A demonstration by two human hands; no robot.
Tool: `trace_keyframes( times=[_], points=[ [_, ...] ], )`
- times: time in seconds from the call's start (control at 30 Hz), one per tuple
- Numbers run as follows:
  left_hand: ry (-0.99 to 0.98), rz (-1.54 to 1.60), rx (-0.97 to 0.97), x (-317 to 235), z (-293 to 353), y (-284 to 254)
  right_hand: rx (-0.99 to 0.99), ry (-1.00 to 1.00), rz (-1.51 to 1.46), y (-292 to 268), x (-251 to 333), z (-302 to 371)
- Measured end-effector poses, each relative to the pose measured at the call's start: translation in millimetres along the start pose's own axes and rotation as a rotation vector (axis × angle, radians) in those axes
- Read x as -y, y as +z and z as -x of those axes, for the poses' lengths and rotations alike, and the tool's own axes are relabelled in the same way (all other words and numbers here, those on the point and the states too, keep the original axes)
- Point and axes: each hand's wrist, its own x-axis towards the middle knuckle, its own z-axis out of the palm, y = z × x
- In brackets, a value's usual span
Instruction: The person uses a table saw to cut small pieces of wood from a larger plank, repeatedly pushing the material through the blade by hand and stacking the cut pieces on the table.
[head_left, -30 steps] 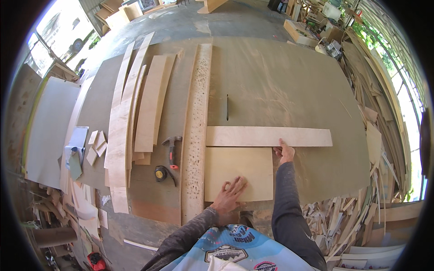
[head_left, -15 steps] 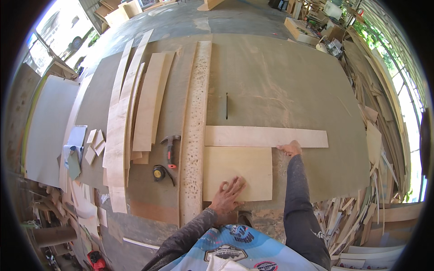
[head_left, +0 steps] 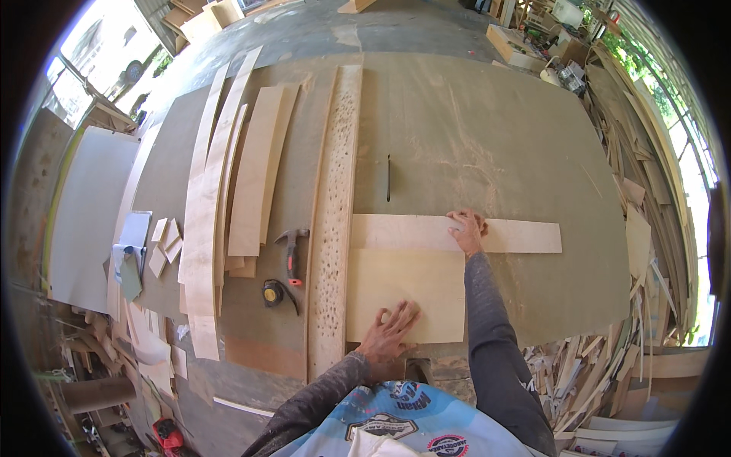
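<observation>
- Clock directions are taken from the middle of the pale panel (head_left: 426, 305), with 12 away from the person.
- This panel is smooth, thin-looking sheet wood, nearly square, its slightly longer axis running 9 to 3; it lies flat on the brownish, dust-streaked worktop (head_left: 495, 145).
- At 12, a narrow pale wooden strip (head_left: 525, 236) lies along the panel's far edge, apparently touching it; its long axis runs 9 to just past 3, its right end reaching beyond the panel.
- At 9, a long board (head_left: 336, 190) with a pitted, speckled face meets both pieces' left ends, its long axis roughly 12 to 6.
- The left hand (head_left: 390, 333) rests palm down on the panel's near part, fingers spread, clasping nothing.
- The right hand (head_left: 467, 231) lies over the strip, fingers bent at its far edge; whether it pinches the wood, I cannot tell.
- Around 9 to 10 lie a yellow-and-black tape measure (head_left: 273, 293) and a claw hammer (head_left: 292, 255), its red-and-black handle toward 6.
</observation>
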Motion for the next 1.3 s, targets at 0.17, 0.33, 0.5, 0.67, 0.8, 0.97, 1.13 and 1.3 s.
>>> trace_keyframes(
  times=[0.17,0.33,0.5,0.67,0.8,0.97,1.13,1.3],
  points=[
    [0.0,0.035,0.003,3.8,1.2,5.3,0.047,0.018,0.016,9.4,5.9,-5.4],
    [0.015,0.041,0.039,4.3,-5.7,-1.7,0.053,0.067,0.029,8.8,20.8,-10.2],
    [0.099,0.009,0.132,11.1,-17.6,-4.7,0.078,0.112,-0.009,14.2,21.7,-13.9],
    [0.033,0.1,0.088,42.8,-28.0,-20.6,0.045,0.09,0.02,14.2,24.0,-4.5],
    [-0.302,-0.011,-0.252,143.4,-74.0,-45.8,0.027,0.032,0.014,13.5,29.5,-5.3],
    [-0.336,-0.067,0.079,191.6,-121.4,-131.0,0.042,0.022,-0.002,9.2,30.1,-7.9],
    [-0.347,-0.071,0.091,180.5,-121.3,-132.7,-0.008,-0.003,-0.009,7.4,26.7,6.4],
    [-0.342,0.086,0.034,209.2,-111.4,-109.9,-0.207,-0.158,0.167,13.0,64.5,65.4]
  ],
)
